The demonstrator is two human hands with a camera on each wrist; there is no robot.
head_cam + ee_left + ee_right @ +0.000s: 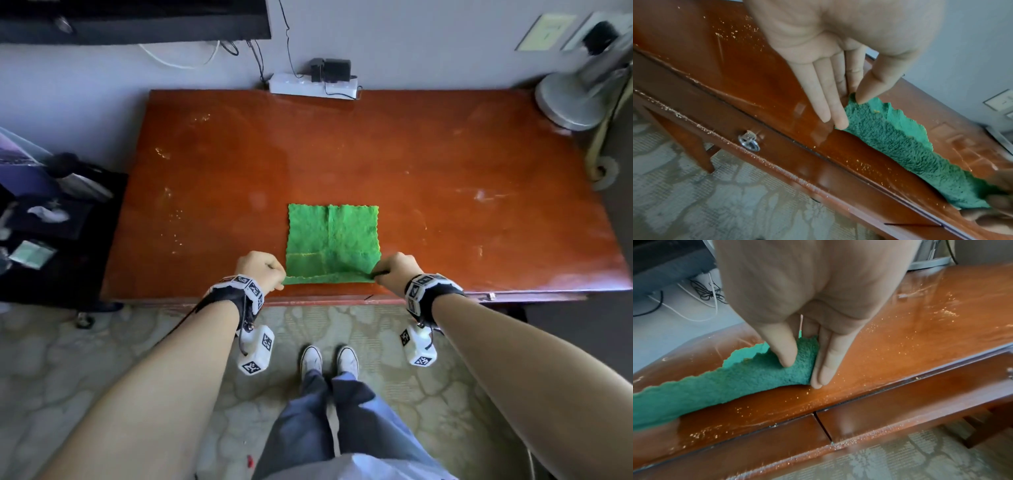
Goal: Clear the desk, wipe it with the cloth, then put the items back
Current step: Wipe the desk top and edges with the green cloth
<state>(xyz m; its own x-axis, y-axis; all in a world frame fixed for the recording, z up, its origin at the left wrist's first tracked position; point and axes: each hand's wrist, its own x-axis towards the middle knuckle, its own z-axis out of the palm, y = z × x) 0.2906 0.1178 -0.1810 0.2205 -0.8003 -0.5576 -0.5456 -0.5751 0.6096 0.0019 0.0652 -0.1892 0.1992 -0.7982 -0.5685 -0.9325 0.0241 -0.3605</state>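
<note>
A green cloth (pixel 333 240) lies spread on the reddish wooden desk (pixel 445 164), near its front edge. My left hand (pixel 262 270) pinches the cloth's near left corner between thumb and fingers (pixel 840 120). My right hand (pixel 397 270) pinches the near right corner, thumb on top of the cloth (pixel 760 378) and fingers (pixel 824 369) beside it. The near edge of the cloth (pixel 900 146) is lifted a little off the desk between the two hands. The desk top shows scratches and light specks.
A white power strip (pixel 313 85) with black plugs sits at the desk's back edge. A grey lamp base (pixel 575 92) stands at the back right corner. A dark side table (pixel 51 222) with several items stands to the left. Desk drawers (pixel 900 410) face me.
</note>
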